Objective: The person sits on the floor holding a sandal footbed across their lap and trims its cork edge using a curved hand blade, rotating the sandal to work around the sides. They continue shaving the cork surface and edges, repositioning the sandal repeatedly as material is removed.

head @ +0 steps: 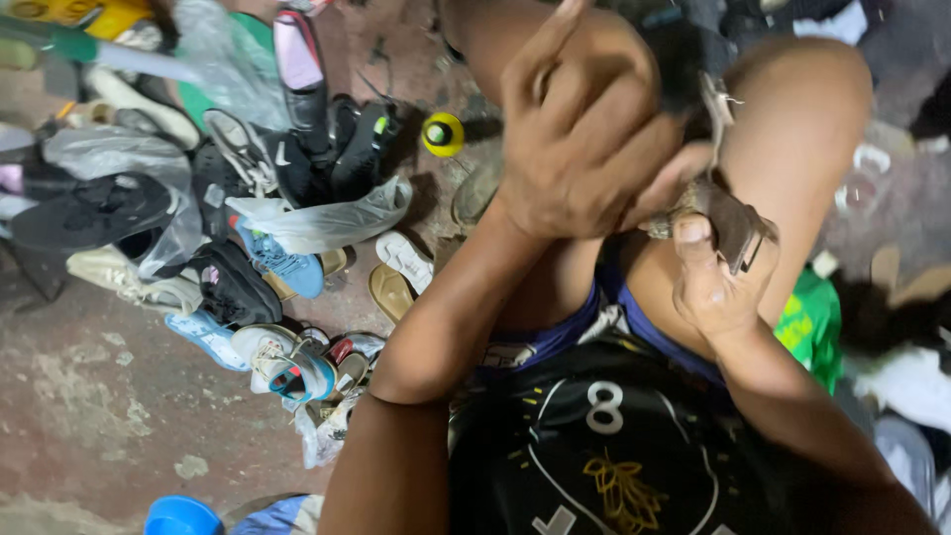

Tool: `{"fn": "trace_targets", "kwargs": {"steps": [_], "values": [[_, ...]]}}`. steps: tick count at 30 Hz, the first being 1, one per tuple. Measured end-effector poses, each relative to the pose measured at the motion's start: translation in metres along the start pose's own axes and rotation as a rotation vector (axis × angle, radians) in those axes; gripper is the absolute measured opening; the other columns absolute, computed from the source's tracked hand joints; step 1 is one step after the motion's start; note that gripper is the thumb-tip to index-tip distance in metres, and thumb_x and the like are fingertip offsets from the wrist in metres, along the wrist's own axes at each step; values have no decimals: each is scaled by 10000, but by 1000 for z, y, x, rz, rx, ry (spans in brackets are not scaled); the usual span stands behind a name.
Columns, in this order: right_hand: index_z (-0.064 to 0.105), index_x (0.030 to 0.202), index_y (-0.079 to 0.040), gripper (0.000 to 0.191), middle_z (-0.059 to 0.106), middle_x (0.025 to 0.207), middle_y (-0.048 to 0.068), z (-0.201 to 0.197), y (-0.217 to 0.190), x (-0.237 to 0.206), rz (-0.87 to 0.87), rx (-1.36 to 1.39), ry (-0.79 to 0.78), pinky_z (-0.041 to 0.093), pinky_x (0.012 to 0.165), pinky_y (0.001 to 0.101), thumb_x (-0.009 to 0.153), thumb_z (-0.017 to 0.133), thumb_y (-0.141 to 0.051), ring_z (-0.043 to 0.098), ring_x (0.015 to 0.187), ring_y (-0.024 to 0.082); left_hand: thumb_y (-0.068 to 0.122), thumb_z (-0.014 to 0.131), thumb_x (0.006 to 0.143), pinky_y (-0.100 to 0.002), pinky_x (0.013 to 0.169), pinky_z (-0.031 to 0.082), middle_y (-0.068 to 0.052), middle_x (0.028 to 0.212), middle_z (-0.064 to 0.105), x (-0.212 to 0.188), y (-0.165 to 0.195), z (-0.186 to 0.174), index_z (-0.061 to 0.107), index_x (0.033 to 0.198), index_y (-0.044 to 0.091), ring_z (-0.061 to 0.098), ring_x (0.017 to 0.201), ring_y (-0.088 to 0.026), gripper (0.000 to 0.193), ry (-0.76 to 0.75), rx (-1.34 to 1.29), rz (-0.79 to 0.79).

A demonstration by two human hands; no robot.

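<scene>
My left hand (580,134) is closed around a dark shoe (679,54) held up between my knees; most of the shoe is hidden behind the fingers. My right hand (715,282) grips a flat metal blade tool (731,223) with a worn handle, its edge pressed against the shoe just below my left hand. Both forearms rise from my lap, over a black shirt and blue shorts.
A heap of shoes and sandals lies on the floor at left, including a blue sneaker (282,263), black shoes (233,287) and clear plastic bags (327,220). A yellow-capped bottle (443,134) stands nearby. A blue tub rim (180,515) shows at the bottom. Green cloth (812,322) lies at right.
</scene>
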State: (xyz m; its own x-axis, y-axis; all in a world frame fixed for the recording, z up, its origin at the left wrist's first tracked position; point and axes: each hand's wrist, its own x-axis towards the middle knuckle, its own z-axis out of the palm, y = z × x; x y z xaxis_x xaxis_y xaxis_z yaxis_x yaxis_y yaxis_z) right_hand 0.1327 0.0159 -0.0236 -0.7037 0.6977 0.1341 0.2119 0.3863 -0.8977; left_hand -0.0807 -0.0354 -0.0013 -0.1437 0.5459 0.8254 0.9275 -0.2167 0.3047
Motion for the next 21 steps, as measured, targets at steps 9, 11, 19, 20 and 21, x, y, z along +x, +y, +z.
{"fn": "trace_targets", "kwargs": {"steps": [9, 11, 19, 20, 21], "values": [[630, 964, 36, 387, 658, 847, 120, -7, 3, -19, 110, 326, 74, 502, 816, 286, 1131, 514, -293, 627, 833, 171, 370, 734, 949, -570, 1137, 334, -15, 1005, 594, -30, 25, -5, 694, 998, 146, 634, 997, -222, 233, 57, -33, 122], [625, 964, 29, 386, 655, 835, 115, -7, -1, -17, 107, 291, 54, 510, 816, 281, 1146, 509, -291, 629, 822, 168, 385, 751, 937, -568, 1110, 349, -16, 1027, 603, -26, 24, -6, 695, 1002, 143, 635, 1006, -227, 257, 47, -46, 110], [603, 964, 1, 388, 644, 786, 92, -1, -9, -9, 117, 147, -31, 544, 817, 262, 1202, 489, -285, 636, 777, 157, 320, 787, 894, -455, 884, 411, 6, 994, 622, 7, 11, -3, 778, 1106, 231, 585, 1003, -229, 230, -74, 15, 9], [600, 964, -3, 389, 642, 780, 89, 1, -10, -8, 116, 142, -40, 548, 817, 260, 1209, 486, -284, 637, 771, 156, 321, 795, 895, -440, 868, 407, 13, 964, 617, 11, 8, -1, 782, 1090, 228, 573, 979, -209, 216, -79, 33, -9], [606, 937, -1, 430, 653, 768, 77, 3, -9, -4, 112, 158, -45, 549, 778, 258, 1219, 470, -296, 647, 745, 152, 310, 786, 906, -441, 861, 411, 10, 928, 620, 15, 7, 1, 769, 1052, 203, 584, 944, -207, 182, -73, 11, -83]]}}
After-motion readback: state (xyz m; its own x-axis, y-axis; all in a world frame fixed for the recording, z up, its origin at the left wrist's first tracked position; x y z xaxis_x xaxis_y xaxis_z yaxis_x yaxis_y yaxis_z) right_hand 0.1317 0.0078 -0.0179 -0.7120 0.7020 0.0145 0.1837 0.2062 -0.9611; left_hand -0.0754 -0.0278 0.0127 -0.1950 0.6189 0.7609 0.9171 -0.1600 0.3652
